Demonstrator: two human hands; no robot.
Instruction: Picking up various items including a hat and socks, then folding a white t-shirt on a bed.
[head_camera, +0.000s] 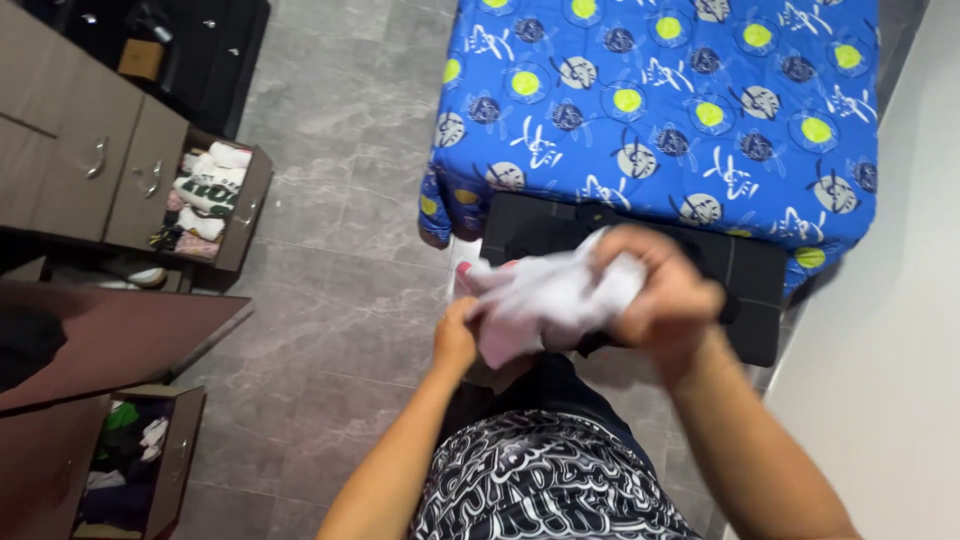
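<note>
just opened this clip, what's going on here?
A person stands by a bed with a blue patterned cover and works a white piece of cloth between both hands. The right hand closes over its top; the left hand holds it from below. On the left, two dresser drawers stand open: the upper drawer holds folded pale items, the lower drawer darker clothes.

Bed (800, 285) – blue patterned sheet (660, 110) on top; grey tiled floor (340, 220) beneath

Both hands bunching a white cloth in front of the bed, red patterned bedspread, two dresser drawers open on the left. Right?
Not quite: the head view shows the bedspread is blue, not red. The rest holds: left hand and right hand bunch the white cloth, and the upper drawer and lower drawer are open.
</note>
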